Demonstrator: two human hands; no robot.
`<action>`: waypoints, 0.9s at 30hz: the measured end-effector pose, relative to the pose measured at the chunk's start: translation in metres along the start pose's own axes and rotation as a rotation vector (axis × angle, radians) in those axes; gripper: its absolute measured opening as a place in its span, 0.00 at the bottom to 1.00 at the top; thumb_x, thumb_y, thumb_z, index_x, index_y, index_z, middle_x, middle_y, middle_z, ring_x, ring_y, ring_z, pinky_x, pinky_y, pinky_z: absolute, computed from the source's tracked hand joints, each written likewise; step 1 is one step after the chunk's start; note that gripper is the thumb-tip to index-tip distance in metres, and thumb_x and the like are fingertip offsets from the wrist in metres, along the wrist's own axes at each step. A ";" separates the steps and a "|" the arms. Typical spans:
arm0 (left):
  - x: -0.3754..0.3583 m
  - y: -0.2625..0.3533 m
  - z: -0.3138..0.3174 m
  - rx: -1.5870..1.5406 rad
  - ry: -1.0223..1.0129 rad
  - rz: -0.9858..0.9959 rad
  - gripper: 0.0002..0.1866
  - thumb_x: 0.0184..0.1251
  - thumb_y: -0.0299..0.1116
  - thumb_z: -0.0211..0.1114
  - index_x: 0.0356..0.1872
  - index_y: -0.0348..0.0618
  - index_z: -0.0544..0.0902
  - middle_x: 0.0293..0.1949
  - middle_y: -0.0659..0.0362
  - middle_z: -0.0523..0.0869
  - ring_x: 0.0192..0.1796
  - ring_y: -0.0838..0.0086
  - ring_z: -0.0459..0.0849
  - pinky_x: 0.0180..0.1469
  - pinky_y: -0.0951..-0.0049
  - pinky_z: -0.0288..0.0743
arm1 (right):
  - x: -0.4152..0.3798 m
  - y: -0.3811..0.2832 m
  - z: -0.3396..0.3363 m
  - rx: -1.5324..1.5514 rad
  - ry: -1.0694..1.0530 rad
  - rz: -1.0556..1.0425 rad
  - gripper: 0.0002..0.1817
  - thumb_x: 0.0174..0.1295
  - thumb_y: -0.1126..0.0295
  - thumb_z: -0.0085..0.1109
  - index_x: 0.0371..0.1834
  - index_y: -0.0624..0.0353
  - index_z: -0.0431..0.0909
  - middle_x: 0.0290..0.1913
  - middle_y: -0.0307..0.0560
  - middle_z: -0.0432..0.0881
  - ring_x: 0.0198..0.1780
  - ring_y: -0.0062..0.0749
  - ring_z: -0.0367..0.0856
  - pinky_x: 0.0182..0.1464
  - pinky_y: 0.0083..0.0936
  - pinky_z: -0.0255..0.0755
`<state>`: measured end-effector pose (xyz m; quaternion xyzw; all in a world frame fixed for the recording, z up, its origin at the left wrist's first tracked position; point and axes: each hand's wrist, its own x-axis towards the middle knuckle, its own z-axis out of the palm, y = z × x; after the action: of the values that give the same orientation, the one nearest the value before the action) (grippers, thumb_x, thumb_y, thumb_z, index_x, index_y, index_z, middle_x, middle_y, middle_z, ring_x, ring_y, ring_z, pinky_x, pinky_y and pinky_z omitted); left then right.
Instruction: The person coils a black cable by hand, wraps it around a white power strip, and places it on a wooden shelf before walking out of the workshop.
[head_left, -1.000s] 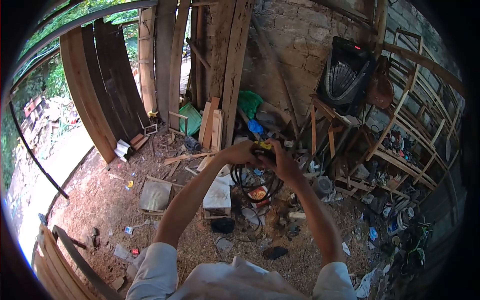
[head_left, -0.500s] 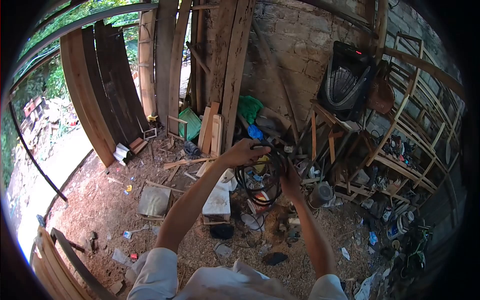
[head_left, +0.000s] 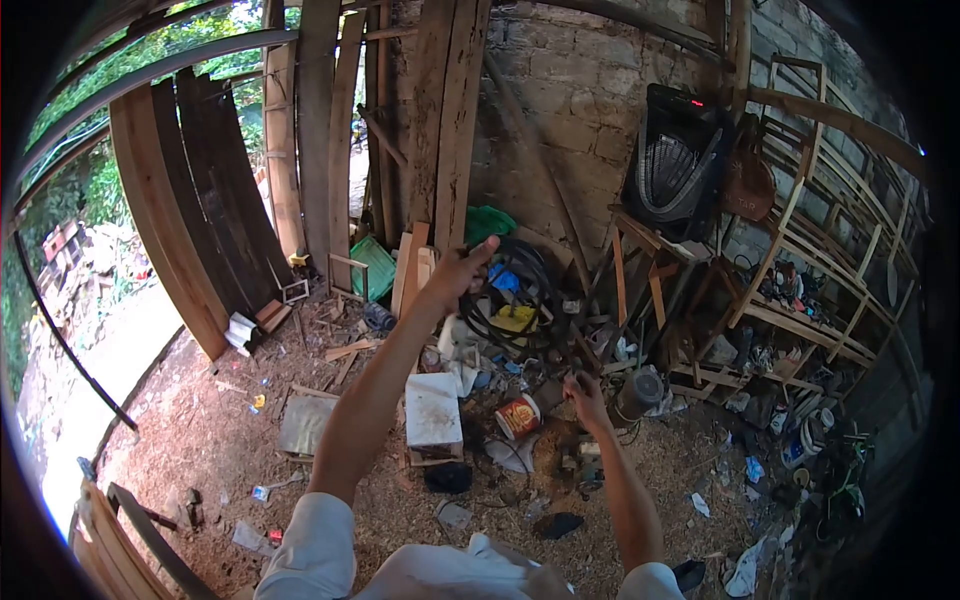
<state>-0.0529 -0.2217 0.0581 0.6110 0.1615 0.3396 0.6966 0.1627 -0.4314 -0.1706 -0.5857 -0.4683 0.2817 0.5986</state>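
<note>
A loose coil of black cable [head_left: 552, 305] hangs in the air in front of me, its loops spread wide. My left hand [head_left: 462, 274] is closed on the coil's left side, thumb pointing up. Lower and to the right, my right hand [head_left: 582, 390] is held in a pinch, apart from the main loops. A thin dark strand seems to pass between its fingers, though it is hard to make out against the clutter. Below the coil, a red and white tub [head_left: 518, 416] lies on its side on the ground.
A white block [head_left: 433, 410] stands on the sawdust-covered floor. Tall planks [head_left: 165, 210] lean at the left. On the right are a black fan-like appliance [head_left: 680, 165] on a wooden stand and a wooden frame rack [head_left: 800, 240]. A green crate [head_left: 371, 266] sits behind.
My left hand has risen and moved left with the coil, whose loops now face me more openly. My right hand has dropped away from the coil's side. The view has shifted slightly.
</note>
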 end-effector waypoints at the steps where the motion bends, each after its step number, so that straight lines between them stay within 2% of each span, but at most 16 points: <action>1: 0.002 -0.001 -0.003 0.002 0.001 0.014 0.21 0.56 0.53 0.65 0.23 0.47 0.71 0.15 0.71 0.65 0.14 0.88 0.60 0.16 0.84 0.52 | -0.005 0.008 -0.002 0.016 0.019 0.007 0.13 0.68 0.59 0.44 0.34 0.58 0.67 0.28 0.40 0.66 0.32 0.26 0.65 0.37 0.31 0.61; 5: 0.001 -0.001 -0.009 -0.076 0.040 0.014 0.21 0.55 0.54 0.65 0.21 0.49 0.69 0.15 0.72 0.64 0.15 0.88 0.60 0.16 0.85 0.51 | -0.018 0.021 0.006 -0.006 0.125 -0.039 0.13 0.67 0.62 0.47 0.29 0.60 0.67 0.24 0.39 0.67 0.29 0.24 0.67 0.35 0.26 0.63; 8: 0.002 -0.008 -0.010 -0.112 0.109 0.053 0.21 0.56 0.53 0.64 0.20 0.51 0.68 0.15 0.73 0.63 0.15 0.88 0.59 0.17 0.84 0.50 | -0.023 0.040 0.006 -0.225 0.153 -0.039 0.14 0.67 0.62 0.47 0.30 0.62 0.68 0.24 0.41 0.69 0.28 0.26 0.66 0.34 0.26 0.62; 11: 0.001 -0.010 -0.012 -0.162 0.166 0.131 0.20 0.57 0.53 0.63 0.20 0.53 0.68 0.15 0.73 0.63 0.15 0.89 0.59 0.16 0.85 0.49 | -0.027 0.058 0.008 -0.209 0.082 -0.022 0.15 0.68 0.59 0.44 0.33 0.60 0.71 0.25 0.41 0.67 0.27 0.25 0.65 0.33 0.30 0.62; 14: -0.004 -0.020 -0.010 -0.145 0.247 0.167 0.19 0.58 0.52 0.63 0.21 0.53 0.68 0.15 0.73 0.64 0.15 0.89 0.60 0.16 0.85 0.48 | -0.037 0.025 0.024 -0.609 0.075 0.083 0.15 0.69 0.62 0.43 0.38 0.64 0.73 0.21 0.42 0.66 0.22 0.24 0.62 0.27 0.30 0.60; 15: -0.013 -0.016 -0.006 -0.176 0.233 0.150 0.19 0.59 0.52 0.63 0.23 0.51 0.69 0.16 0.72 0.65 0.15 0.89 0.61 0.16 0.86 0.50 | -0.039 0.026 0.031 -0.630 0.081 0.009 0.15 0.69 0.64 0.43 0.45 0.65 0.74 0.19 0.47 0.68 0.19 0.26 0.62 0.24 0.32 0.58; 18: -0.012 -0.038 -0.009 -0.077 0.309 0.143 0.19 0.59 0.53 0.62 0.25 0.49 0.70 0.16 0.71 0.66 0.15 0.88 0.61 0.16 0.86 0.53 | -0.046 0.023 0.046 -0.692 -0.047 0.002 0.15 0.68 0.67 0.44 0.51 0.66 0.73 0.21 0.50 0.73 0.18 0.28 0.64 0.23 0.35 0.56; 19: -0.011 -0.046 -0.010 -0.042 0.306 0.177 0.21 0.59 0.55 0.61 0.24 0.46 0.71 0.16 0.70 0.67 0.16 0.87 0.64 0.17 0.84 0.56 | -0.045 0.029 0.050 -0.631 -0.110 -0.044 0.15 0.66 0.71 0.46 0.52 0.66 0.72 0.25 0.55 0.76 0.19 0.31 0.68 0.22 0.35 0.56; 22: -0.013 -0.063 -0.014 0.264 0.374 0.233 0.23 0.60 0.56 0.59 0.22 0.44 0.71 0.16 0.69 0.68 0.17 0.86 0.66 0.18 0.82 0.58 | -0.048 0.016 0.071 -0.636 -0.195 -0.206 0.14 0.65 0.74 0.47 0.52 0.67 0.73 0.28 0.58 0.78 0.20 0.33 0.71 0.21 0.34 0.57; 23: -0.013 -0.065 -0.015 0.259 0.370 0.233 0.24 0.60 0.56 0.59 0.21 0.44 0.71 0.16 0.68 0.69 0.17 0.85 0.67 0.19 0.81 0.59 | -0.048 0.002 0.075 -0.647 -0.243 -0.124 0.14 0.64 0.74 0.47 0.51 0.67 0.73 0.32 0.60 0.80 0.23 0.35 0.75 0.22 0.33 0.59; 25: -0.019 -0.066 -0.014 0.251 0.364 0.221 0.25 0.61 0.55 0.58 0.19 0.43 0.71 0.15 0.67 0.70 0.18 0.84 0.68 0.20 0.80 0.60 | -0.044 0.004 0.083 -0.583 -0.220 -0.190 0.14 0.64 0.74 0.48 0.52 0.67 0.73 0.32 0.58 0.80 0.21 0.33 0.74 0.21 0.33 0.59; 27: -0.023 -0.064 -0.015 0.227 0.346 0.233 0.25 0.61 0.55 0.58 0.19 0.43 0.71 0.15 0.67 0.70 0.18 0.84 0.67 0.20 0.79 0.60 | -0.039 -0.003 0.082 -0.583 -0.242 -0.118 0.15 0.66 0.72 0.47 0.53 0.65 0.73 0.31 0.56 0.81 0.17 0.28 0.69 0.20 0.32 0.58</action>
<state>-0.0610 -0.2276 -0.0112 0.6326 0.2439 0.4972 0.5413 0.0729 -0.4305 -0.1871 -0.6667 -0.6300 0.1681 0.3609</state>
